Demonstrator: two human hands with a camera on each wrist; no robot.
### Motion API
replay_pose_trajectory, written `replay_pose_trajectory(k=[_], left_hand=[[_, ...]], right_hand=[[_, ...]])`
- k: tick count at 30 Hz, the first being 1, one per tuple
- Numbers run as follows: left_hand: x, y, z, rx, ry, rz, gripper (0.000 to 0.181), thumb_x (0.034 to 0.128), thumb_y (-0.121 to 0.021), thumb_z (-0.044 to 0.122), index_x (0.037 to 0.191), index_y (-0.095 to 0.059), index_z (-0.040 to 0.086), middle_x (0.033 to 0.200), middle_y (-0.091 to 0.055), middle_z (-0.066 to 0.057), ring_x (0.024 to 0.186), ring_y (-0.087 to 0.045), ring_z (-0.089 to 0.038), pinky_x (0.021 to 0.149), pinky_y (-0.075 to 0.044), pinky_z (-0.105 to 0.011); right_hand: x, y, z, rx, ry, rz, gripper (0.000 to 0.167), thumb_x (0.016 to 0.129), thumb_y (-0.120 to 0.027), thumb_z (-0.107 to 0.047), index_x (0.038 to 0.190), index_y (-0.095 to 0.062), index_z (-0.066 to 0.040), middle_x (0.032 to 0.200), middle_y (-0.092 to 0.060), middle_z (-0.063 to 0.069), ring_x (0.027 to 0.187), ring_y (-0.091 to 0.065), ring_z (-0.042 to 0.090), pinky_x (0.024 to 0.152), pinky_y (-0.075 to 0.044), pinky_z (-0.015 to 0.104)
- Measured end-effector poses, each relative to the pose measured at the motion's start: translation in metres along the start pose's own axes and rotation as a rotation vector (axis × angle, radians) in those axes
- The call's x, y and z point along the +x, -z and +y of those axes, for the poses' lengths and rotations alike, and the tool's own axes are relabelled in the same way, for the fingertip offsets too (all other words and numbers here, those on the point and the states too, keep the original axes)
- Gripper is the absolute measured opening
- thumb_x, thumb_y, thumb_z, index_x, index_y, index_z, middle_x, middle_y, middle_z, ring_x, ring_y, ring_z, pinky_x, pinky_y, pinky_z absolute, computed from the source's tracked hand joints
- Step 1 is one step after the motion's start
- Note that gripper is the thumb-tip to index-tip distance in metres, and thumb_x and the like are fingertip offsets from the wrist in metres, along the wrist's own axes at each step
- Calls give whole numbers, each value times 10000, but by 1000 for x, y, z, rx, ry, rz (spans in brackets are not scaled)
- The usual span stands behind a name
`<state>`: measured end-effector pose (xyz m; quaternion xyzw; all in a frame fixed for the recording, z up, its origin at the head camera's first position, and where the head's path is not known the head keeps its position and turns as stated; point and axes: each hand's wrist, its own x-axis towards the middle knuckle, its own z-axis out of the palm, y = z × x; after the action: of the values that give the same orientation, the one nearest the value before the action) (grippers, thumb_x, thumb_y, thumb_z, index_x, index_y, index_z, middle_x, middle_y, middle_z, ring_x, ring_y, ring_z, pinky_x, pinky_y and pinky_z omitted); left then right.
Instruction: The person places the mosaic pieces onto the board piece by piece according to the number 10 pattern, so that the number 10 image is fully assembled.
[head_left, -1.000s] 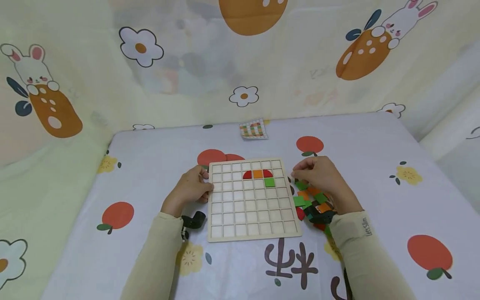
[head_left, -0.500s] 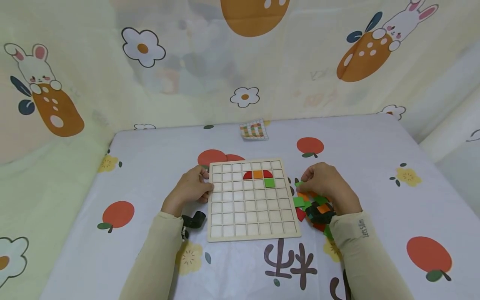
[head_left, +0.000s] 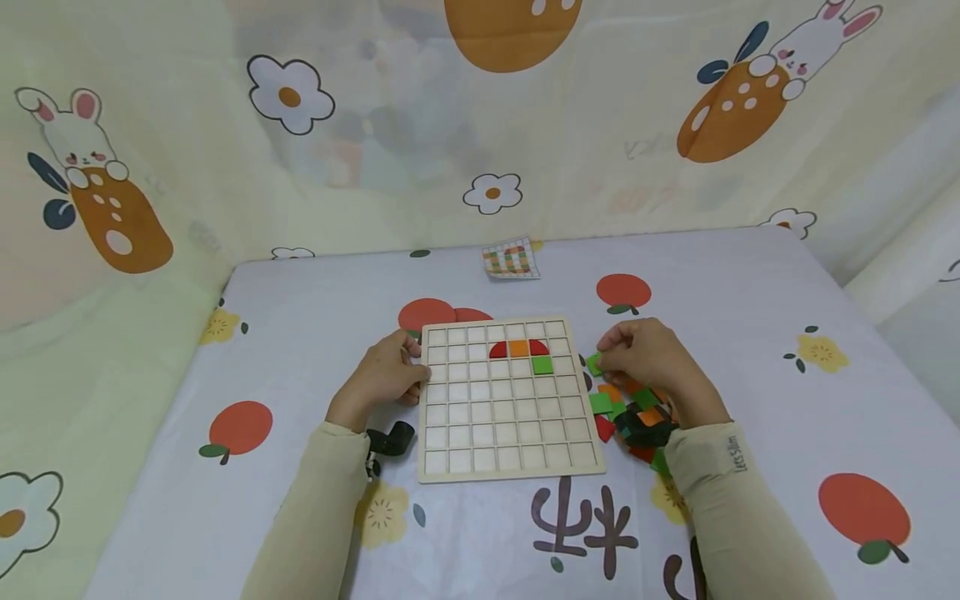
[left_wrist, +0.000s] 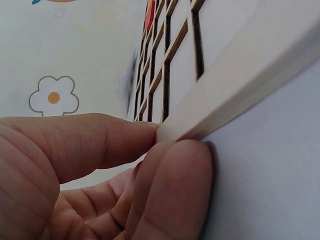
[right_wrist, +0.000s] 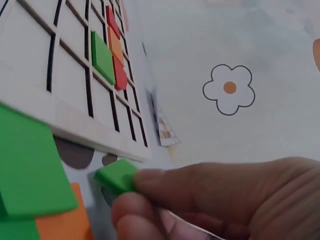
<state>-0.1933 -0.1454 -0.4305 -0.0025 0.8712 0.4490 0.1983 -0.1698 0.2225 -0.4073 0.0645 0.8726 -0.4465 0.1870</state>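
A light wooden grid board (head_left: 499,483) lies flat on the table. My left hand (head_left: 381,371) holds its left edge, thumb and a fingertip at the frame in the left wrist view. Set in the board's cells are a red piece (head_left: 498,350), an orange square tile (head_left: 518,348), a second red piece (head_left: 538,347) and a green square tile (head_left: 542,365). To the right of the board, my right hand (head_left: 645,358) pinches another green square tile (right_wrist: 116,176) between thumb and finger, just off the board's edge.
A pile of loose tiles, with a green one (head_left: 601,403) at its left, lies under my right wrist, partly hidden. A small card with a coloured grid pattern (head_left: 511,259) rests at the back of the table. Patterned cloth (head_left: 405,183) hangs behind.
My right hand has dipped to the pile beside the board and now has a green tile in its fingers, slightly raised. The left hand stays at the board's edge.
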Motion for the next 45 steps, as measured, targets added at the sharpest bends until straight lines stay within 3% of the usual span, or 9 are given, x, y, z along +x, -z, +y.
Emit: replay_pose_trajectory(k=[9,17,31,45], left_hand=[[1,2,2,2,7,-2,266,968,-699,82,1169,-532,32,874,-605,-129,616,-655,-173,577,-603,-277],[4,4,1,-8,7,-5,257,970,-696,85,1158,-528,33,879,-606,-131,615,-659,-175,579,-604,-281],[3,-2,-1,-42,23,-1,254,964,-696,71,1155,-535,28,859,-612,-128,604,-644,-176,567,-603,-278],[0,-1,0,-55,-1,8,243,956,-700,39,1133,-534,27,882,-608,-130,605,-661,-174,565,-608,-286]], right_hand=[[5,-3,1,172,24,20,291,1011,-678,-134,1213,-635,71,989,-730,155,749,-717,192,710,-637,297],[9,-11,-1,267,59,7,330,1008,-673,-127,1239,-626,105,892,-753,96,739,-724,169,707,-645,307],[12,-32,-5,337,91,-66,283,1010,-667,-95,1202,-629,110,869,-752,110,741,-728,189,697,-642,303],[21,-54,-29,364,152,-104,255,984,-681,-54,1180,-644,104,917,-743,159,756,-731,198,693,-640,293]])
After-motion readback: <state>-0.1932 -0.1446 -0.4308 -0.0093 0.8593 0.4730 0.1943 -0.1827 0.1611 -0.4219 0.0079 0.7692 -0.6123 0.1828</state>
